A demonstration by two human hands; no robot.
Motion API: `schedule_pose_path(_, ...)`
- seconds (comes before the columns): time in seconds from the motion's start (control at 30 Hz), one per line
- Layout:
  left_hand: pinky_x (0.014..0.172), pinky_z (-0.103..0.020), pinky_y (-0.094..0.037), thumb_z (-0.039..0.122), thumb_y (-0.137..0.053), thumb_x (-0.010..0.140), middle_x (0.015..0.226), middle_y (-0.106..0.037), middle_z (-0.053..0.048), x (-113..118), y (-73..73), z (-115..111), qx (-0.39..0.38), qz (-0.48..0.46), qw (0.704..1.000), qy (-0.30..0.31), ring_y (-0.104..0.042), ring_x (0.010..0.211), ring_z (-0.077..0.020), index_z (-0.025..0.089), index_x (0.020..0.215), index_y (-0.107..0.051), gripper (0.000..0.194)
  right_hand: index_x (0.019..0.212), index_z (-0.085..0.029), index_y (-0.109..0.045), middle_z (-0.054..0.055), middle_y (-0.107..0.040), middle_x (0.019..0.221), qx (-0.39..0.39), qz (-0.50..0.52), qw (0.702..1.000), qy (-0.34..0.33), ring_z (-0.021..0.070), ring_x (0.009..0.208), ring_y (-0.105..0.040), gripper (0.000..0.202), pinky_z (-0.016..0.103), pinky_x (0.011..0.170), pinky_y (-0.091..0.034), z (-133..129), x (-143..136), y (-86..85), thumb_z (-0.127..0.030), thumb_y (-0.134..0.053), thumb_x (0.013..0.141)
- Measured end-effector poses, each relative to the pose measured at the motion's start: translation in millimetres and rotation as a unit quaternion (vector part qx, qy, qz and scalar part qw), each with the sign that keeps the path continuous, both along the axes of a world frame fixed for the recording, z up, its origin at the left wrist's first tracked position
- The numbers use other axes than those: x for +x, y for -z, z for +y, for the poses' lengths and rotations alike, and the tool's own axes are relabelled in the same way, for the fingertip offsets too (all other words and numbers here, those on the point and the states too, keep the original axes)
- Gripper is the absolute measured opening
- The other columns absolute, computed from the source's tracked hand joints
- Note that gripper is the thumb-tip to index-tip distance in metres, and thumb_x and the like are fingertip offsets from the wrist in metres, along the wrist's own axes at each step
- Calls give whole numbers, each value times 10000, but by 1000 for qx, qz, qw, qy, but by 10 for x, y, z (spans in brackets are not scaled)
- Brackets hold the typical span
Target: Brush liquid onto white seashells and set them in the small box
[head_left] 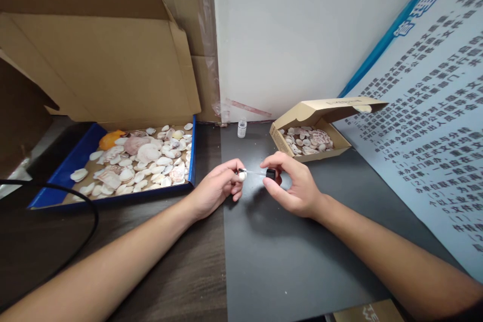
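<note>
My left hand (222,183) pinches a small white shell (242,175) between thumb and fingers; something small and dark shows at its upper edge, too small to name. My right hand (294,183) is closed on the black cap of a brush applicator (270,174). From this cap a thin clear stem runs left, its tip at or touching the shell. Behind both hands stands a small clear bottle (242,129) with a white label, upright and uncapped.
At left, an open blue-sided cardboard box (192,161) holds many loose shells and an orange one. A smaller cardboard box (339,148) with shells stands at back right. A black cable (96,216) curves at far left. A printed poster (426,126) leans at right.
</note>
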State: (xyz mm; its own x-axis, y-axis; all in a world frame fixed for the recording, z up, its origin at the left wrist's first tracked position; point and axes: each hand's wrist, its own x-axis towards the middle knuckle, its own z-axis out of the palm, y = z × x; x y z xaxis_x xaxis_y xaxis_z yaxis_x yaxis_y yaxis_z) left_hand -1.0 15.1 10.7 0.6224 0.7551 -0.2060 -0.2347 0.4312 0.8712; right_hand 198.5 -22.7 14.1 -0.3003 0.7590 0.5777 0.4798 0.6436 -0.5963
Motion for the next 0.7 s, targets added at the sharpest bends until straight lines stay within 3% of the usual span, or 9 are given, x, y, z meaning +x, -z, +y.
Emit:
schedule_pose_path(0.33,514,-220,-377,169,-579,740,565,-377,55,4,6,-6,-1,-8,1000,3,-363,508,-81,173,741,-504,75,1041,-223,-552,8,-581,801,17,4,1000,-7,129,619,-523,161,258,563,-479,-1,16,-36,-177,-518,891)
schedule_pose_path(0.7,514,-221,-380,172,-592,730,608,-388,49,-1,0,-4,-2,-5,1000,0,-361,527,-80,176,743,-483,110,988,-215,-571,-6,-553,772,8,-8,1000,8,114,572,-471,147,245,529,-445,5,-6,-35,-186,-576,844)
